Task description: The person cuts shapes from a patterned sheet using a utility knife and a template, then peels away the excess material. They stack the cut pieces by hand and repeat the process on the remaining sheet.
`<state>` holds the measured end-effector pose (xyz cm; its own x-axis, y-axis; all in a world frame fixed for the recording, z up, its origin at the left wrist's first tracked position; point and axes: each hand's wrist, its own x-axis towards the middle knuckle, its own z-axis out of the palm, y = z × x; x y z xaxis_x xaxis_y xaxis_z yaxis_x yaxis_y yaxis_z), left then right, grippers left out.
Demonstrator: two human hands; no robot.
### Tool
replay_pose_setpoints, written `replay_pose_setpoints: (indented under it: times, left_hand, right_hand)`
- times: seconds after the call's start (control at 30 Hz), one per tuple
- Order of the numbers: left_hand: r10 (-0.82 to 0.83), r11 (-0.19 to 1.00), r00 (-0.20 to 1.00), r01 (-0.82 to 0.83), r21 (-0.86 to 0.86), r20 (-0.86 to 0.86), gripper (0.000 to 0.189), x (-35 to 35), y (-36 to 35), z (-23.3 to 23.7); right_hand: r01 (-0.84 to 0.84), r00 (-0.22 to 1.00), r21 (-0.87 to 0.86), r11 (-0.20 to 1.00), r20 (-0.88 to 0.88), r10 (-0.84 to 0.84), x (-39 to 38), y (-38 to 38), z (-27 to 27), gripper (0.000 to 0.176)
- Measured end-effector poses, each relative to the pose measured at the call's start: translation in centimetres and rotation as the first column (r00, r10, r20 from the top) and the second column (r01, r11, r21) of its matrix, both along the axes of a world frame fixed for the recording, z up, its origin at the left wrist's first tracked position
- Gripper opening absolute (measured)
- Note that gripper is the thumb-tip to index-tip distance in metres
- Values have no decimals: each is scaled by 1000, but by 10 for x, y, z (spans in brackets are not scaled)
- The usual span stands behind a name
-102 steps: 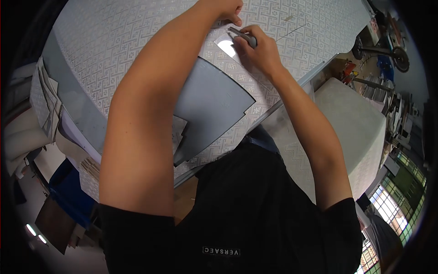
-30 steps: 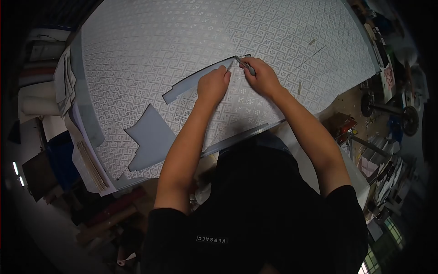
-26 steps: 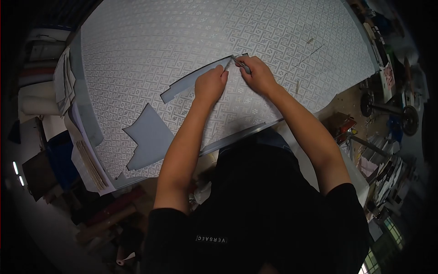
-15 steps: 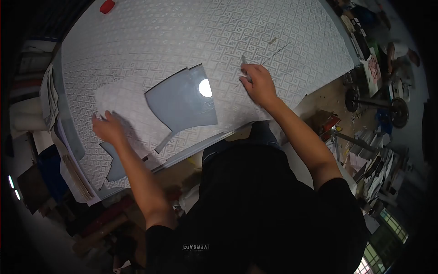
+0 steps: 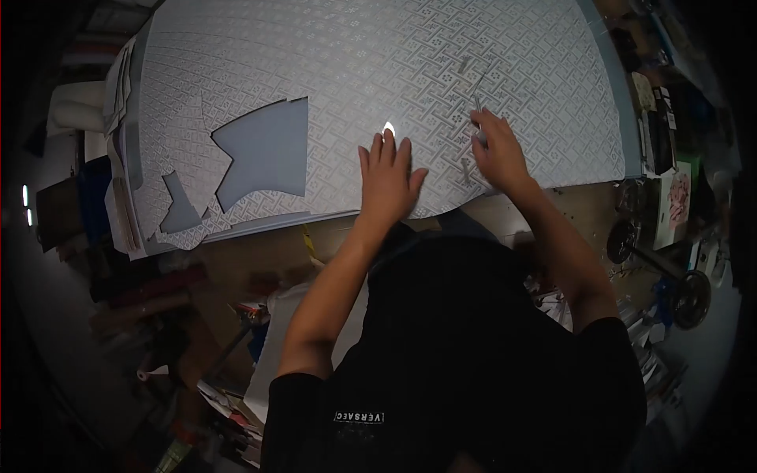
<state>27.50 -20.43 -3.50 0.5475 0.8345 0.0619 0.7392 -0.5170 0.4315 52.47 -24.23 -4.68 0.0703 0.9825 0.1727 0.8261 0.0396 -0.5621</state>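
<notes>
My left hand (image 5: 388, 180) lies on the patterned silver-grey sheet (image 5: 339, 87) with its fingers spread. To its right, my right hand (image 5: 499, 150) is closed round a slim pen-like tool (image 5: 479, 110), whose tip points away from me. The tool's exact kind is hard to make out. Left of my left hand, a large cut-out in the sheet shows the smooth blue-grey surface (image 5: 266, 154) below. A smaller opening (image 5: 182, 206) lies further left, and between the two is a loose-looking patterned piece (image 5: 193, 150).
Layered sheets (image 5: 120, 94) hang at the table's left end. A stand with round black discs (image 5: 691, 299) is on the floor at the right. Boxes and papers (image 5: 676, 201) lie beyond the table's right edge.
My left hand has moved right, from the patterned piece to the uncut sheet beside the large opening. The view has shifted, and my right hand still holds the tool.
</notes>
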Motion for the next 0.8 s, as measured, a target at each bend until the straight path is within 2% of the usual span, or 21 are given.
replay_pose_setpoints:
  times: [0.07,0.1,0.17,0.2,0.27,0.3,0.37,0.4,0.47,0.5,0.53,0.57,0.63,0.67,0.73,0.8]
  left_hand:
    - [-121,992,993,121,-33,-2,64,20,-38,15]
    - [-108,994,994,108,-32,-9,64,29,-50,17]
    - [-395,898,906,416,-145,153,57,46,-67,20]
    - [-386,902,911,406,-144,147,57,51,-69,18]
    - [-506,844,846,525,-104,169,52,58,-61,13]
    - [-504,847,848,522,-102,163,52,54,-53,15]
    - [-343,906,918,380,-188,199,52,31,-33,26]
    - [-245,948,945,280,-150,215,53,13,-26,27]
    - [-31,999,974,39,-35,223,57,-29,-5,18]
    - [86,995,973,-95,33,215,59,-51,2,10]
    - [149,984,980,-160,81,130,62,-72,9,6]
    - [216,966,975,-220,134,45,65,-91,15,1]
    - [263,961,965,-262,86,3,68,-114,19,-10]
    - [227,971,974,-228,76,20,67,-121,18,-13]
    - [195,978,980,-197,62,40,65,-125,9,-17]
    - [190,980,972,-195,28,141,61,-125,-1,-20]
  right_hand:
    - [141,980,-11,990,-140,-142,16,24,2,43]
    - [128,981,-9,992,-147,-128,19,39,2,43]
    - [-20,979,7,1000,-201,21,11,71,3,41]
    - [-30,978,10,1000,-206,31,1,83,1,41]
    - [-281,922,23,959,-271,277,-20,98,-1,38]
    - [-284,920,28,958,-274,281,-25,97,1,38]
    - [-421,812,-59,905,-469,347,-34,88,9,35]
    - [-417,815,-56,907,-464,347,-35,80,8,35]
    - [-213,861,176,961,-432,270,-31,59,2,32]
    - [-156,884,115,981,-427,191,-25,45,2,35]
    - [-97,902,52,994,-417,110,-19,28,2,38]
    - [-101,905,49,994,-411,112,-14,11,3,38]
    - [-40,979,82,996,-194,55,-8,-20,5,53]
    - [-40,981,79,996,-188,55,-5,-32,6,53]
    - [42,997,17,999,-65,-41,-1,-49,4,70]
    - [20,999,13,1000,-26,-20,4,-52,1,73]
